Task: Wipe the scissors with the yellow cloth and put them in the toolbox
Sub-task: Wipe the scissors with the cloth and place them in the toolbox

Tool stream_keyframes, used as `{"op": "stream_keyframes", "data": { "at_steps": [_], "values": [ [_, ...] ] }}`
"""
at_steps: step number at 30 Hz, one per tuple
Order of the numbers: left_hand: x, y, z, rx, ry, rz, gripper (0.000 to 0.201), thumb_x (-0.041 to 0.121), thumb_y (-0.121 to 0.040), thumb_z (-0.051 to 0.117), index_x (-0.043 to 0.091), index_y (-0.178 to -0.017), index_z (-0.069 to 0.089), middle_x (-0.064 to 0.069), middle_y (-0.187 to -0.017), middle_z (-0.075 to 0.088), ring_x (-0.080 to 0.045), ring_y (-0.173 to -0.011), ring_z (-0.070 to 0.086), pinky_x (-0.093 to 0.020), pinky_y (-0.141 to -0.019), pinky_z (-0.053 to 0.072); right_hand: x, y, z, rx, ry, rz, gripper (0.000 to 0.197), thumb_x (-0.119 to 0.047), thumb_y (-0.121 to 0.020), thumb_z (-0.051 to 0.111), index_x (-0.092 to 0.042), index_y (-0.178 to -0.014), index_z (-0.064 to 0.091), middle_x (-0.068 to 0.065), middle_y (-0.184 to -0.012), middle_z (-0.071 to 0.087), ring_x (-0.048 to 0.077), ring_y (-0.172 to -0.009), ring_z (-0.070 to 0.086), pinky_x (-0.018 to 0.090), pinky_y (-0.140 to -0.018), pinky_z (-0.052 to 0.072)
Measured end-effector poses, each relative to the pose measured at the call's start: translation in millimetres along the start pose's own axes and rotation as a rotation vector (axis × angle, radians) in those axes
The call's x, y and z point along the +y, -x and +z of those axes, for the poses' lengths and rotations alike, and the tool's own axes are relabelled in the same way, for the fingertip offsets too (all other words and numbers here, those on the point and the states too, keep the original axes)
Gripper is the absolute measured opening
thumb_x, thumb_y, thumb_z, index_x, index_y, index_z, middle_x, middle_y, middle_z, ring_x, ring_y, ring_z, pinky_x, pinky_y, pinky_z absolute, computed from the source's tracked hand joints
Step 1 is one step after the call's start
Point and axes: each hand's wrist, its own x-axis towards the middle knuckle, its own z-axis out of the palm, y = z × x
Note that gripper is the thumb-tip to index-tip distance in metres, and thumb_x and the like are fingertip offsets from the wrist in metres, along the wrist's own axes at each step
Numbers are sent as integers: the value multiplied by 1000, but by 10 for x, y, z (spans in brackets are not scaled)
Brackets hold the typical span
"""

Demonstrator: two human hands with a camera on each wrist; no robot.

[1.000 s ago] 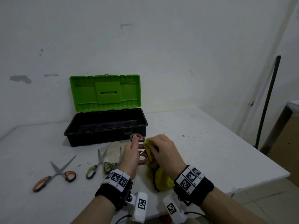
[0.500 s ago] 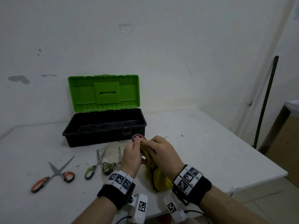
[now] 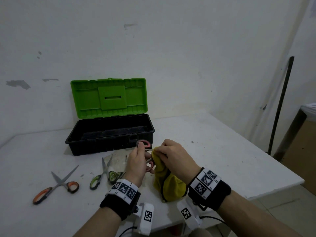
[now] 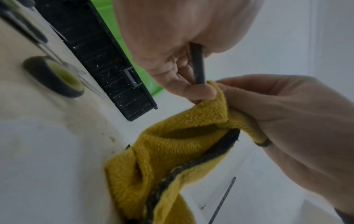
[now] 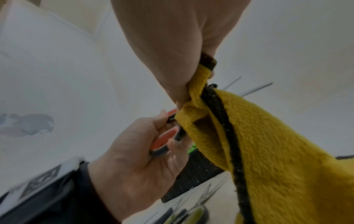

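Note:
My left hand (image 3: 136, 163) grips a pair of red-handled scissors (image 3: 145, 144) by the handles, just in front of the toolbox. In the right wrist view the red handle loops (image 5: 165, 136) sit between its fingers. My right hand (image 3: 172, 156) pinches the yellow cloth (image 3: 168, 183) around the scissors; their blades are hidden inside the cloth (image 4: 172, 145). The black toolbox (image 3: 109, 134) stands with its green lid (image 3: 109, 97) raised against the wall. Orange-handled scissors (image 3: 56, 185) and green-handled scissors (image 3: 100, 175) lie on the table to the left.
The white table (image 3: 222, 151) ends at a right edge and a front edge near my wrists. A dark pole (image 3: 280, 103) leans in the right corner beside a piece of furniture (image 3: 294, 134). A second green-handled pair (image 3: 118, 173) lies beside the first.
Both hands have shifted slightly up and away from me with the scissors and cloth. The cloth has slid a little along the scissors toward the handles.

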Motion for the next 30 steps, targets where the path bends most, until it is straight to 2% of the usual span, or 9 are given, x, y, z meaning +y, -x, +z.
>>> {"op": "stream_keyframes", "data": {
  "at_steps": [4, 9, 14, 18, 20, 24, 26, 28, 30],
  "values": [
    [19, 26, 70, -48, -46, 9, 48, 50, -105, 33, 19, -94, 69, -14, -88, 72, -30, -84, 70, -47, -63, 61, -152, -26, 13, 10, 15, -64, 22, -19, -93, 54, -10, -94, 74, 9, -85, 56, 24, -73, 54, 31, -61, 46],
    [33, -48, 6, -1, -74, 21, 49, 46, -106, 35, 8, -90, 62, -10, -77, 62, -25, -59, 64, -37, -49, 53, -10, -10, -66, -48, 56, 18, 20, -15, -95, 54, -11, -94, 73, 5, -92, 54, 23, -80, 57, 34, -70, 49],
    [1, -11, 74, -34, -112, 55, 51, 52, -104, 33, 14, -94, 67, -15, -90, 70, -31, -83, 70, -41, -58, 60, -153, -10, -64, 8, 1, -60, 23, -19, -93, 53, -11, -94, 75, 9, -86, 56, 23, -71, 54, 32, -61, 47],
    [101, -19, -10, 26, -45, 72, 59, 46, -106, 33, 1, -80, 60, -11, -63, 64, -29, -48, 61, -38, -47, 51, 46, 25, -145, -21, 19, 58, 20, -15, -95, 55, -13, -99, 74, 5, -93, 57, 22, -80, 57, 32, -71, 50],
    [146, 1, -30, 29, -20, 76, 58, 46, -106, 31, 1, -80, 57, -4, -53, 61, -27, -43, 58, -40, -48, 51, 103, 49, -212, 23, -37, 93, 18, -18, -96, 56, -15, -99, 74, 2, -94, 60, 18, -83, 58, 29, -73, 49],
    [66, -4, 46, -5, -81, 96, 70, 73, -94, 28, 12, -85, 61, -11, -68, 63, -27, -59, 65, -41, -49, 55, -129, 32, -185, 35, -105, 21, 14, -19, -95, 57, -15, -96, 71, 2, -92, 62, 16, -81, 58, 29, -74, 49],
    [12, 9, 77, -18, -130, 127, 77, 89, -80, 25, 25, -92, 66, -10, -81, 70, -27, -76, 70, -50, -62, 60, -205, 37, -124, -8, -81, -31, 17, -16, -95, 56, -14, -99, 72, 7, -92, 59, 19, -80, 56, 27, -72, 47],
    [3, 46, 68, -19, -138, 147, 74, 93, -74, 25, 33, -91, 66, -6, -82, 69, -27, -81, 69, -55, -71, 59, -160, 29, -104, -39, -26, -55, 19, -14, -96, 56, -12, -102, 73, 10, -93, 58, 23, -82, 56, 25, -71, 44],
    [-7, 76, 52, -22, -148, 143, 68, 92, -75, 28, 37, -88, 64, -7, -77, 65, -30, -76, 67, -59, -67, 58, -98, 10, -129, -51, 13, -34, 21, -17, -97, 53, -11, -104, 73, 9, -96, 58, 24, -86, 57, 26, -74, 46]
  ]
}}
